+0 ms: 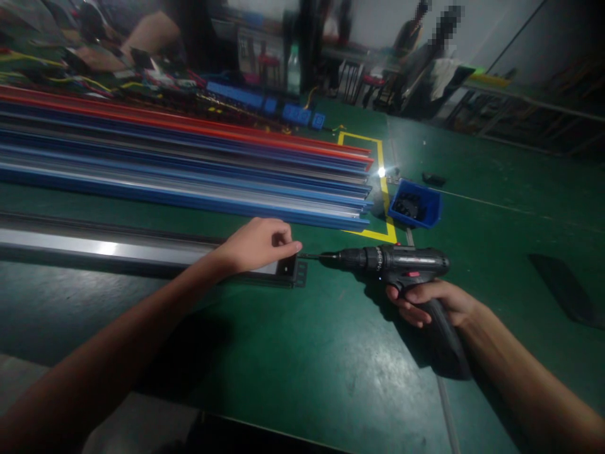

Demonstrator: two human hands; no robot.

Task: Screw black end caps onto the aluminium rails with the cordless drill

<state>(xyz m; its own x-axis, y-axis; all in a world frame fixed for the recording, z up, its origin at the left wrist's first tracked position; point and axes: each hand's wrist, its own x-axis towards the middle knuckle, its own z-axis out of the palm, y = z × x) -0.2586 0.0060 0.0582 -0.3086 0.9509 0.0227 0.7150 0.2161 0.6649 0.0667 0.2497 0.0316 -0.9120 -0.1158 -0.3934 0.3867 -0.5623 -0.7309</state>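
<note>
Table: the green table [307,366] lay bare and scuffed right in front of you.
Right hand: at 4 o'clock in your view, your right hand [432,302] was wrapped tight around the handle of a black cordless drill [401,261].
Drill: it lay level, nose pointing to 9 o'clock, and its thin bit [312,256] met the end of the rail.
Left hand: just left of centre, your left hand [258,244] was curled closed over the end of a grey rail [108,249], with thumb and forefinger pinched beside the bit. Whether they held anything small, you could not tell.
Rail: long and flat on the table, it ran off toward 9 o'clock; its black end cap [293,270] sat under your fingertips.
Dark strip: a flat black piece [562,287] lay well apart at 3 o'clock.
Bin: a blue bin [418,207] of dark parts sat at 1 o'clock of the drill.
Stack: red, blue and silver rails [189,170] lay side by side at 10 o'clock, behind the grey one.
Background: at 12 o'clock were blurred people and benches.
</note>
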